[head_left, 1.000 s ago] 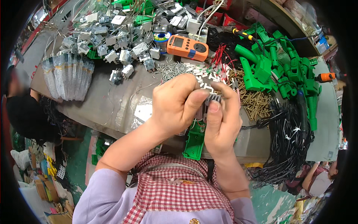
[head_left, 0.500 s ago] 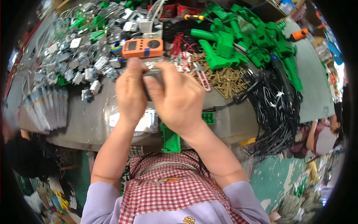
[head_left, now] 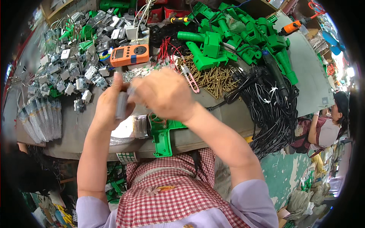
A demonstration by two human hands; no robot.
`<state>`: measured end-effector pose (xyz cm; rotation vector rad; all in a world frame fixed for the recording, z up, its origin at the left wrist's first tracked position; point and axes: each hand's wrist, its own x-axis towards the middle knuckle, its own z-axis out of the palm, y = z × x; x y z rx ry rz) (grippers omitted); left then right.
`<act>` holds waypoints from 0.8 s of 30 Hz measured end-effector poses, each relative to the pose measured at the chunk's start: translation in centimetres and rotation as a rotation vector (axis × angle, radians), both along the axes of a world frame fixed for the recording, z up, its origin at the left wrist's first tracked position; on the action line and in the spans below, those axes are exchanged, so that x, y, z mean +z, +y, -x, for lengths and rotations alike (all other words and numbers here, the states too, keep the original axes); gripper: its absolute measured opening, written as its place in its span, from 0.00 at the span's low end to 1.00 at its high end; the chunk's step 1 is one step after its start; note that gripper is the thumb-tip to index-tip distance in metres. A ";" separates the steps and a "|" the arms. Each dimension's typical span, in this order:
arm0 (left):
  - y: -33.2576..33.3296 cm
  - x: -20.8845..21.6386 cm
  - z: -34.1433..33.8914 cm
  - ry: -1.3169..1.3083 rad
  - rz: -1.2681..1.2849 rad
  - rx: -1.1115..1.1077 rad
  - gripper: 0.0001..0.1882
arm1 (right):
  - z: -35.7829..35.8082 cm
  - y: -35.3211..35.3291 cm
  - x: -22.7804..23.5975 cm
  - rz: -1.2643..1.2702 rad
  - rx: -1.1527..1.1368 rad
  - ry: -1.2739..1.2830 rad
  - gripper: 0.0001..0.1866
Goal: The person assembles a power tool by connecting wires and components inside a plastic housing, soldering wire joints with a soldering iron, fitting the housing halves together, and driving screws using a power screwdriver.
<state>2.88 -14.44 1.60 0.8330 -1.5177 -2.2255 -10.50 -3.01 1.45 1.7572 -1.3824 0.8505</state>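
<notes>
My left hand (head_left: 108,104) grips a small grey rectangular block (head_left: 121,105) upright between thumb and fingers, above the table. Close beside it on the right, my right hand (head_left: 165,95) has its fingers curled and blurred by motion. Its fingertips are near the block's upper end; whatever they pinch cannot be made out. Below the hands, at the table's front edge, lies an open green plastic housing (head_left: 162,142). Grey cylinders in clear wrap (head_left: 140,126) lie just left of the housing.
An orange multimeter (head_left: 130,55) lies beyond my hands. Heaped around are grey metal-and-white parts (head_left: 64,72), brass screws (head_left: 216,81), green housings (head_left: 216,45) and black cables (head_left: 273,110). Pink-handled snips (head_left: 191,79) lie near the screws. Another person (head_left: 323,123) is at the right.
Both hands were together around the dark block. Now my left hand holds it upright farther left, and my right hand has come partly away, its fingers curled. The view has shifted slightly.
</notes>
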 end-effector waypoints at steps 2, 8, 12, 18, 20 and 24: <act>-1.5 -0.5 -0.7 0.288 0.147 -0.153 0.31 | 3.1 0.4 -0.5 0.011 -0.198 -0.207 0.13; -0.1 -0.4 0.0 0.082 0.019 0.063 0.30 | 6.9 3.7 -1.8 -0.297 -0.631 -0.252 0.24; 0.5 -0.7 0.5 0.173 -0.210 -0.017 0.32 | 2.9 4.0 -0.6 -0.242 -0.259 -0.513 0.22; 5.1 -0.5 -0.3 0.275 0.003 0.101 0.22 | -4.3 3.5 0.6 -0.169 -0.076 -0.401 0.25; 4.8 -1.5 -1.4 0.308 0.131 -0.110 0.24 | -4.7 4.1 0.5 -0.234 -0.061 -0.392 0.29; -2.0 -4.0 -3.3 0.164 1.320 0.234 0.06 | -4.8 8.2 -1.9 -0.342 0.307 -1.500 0.33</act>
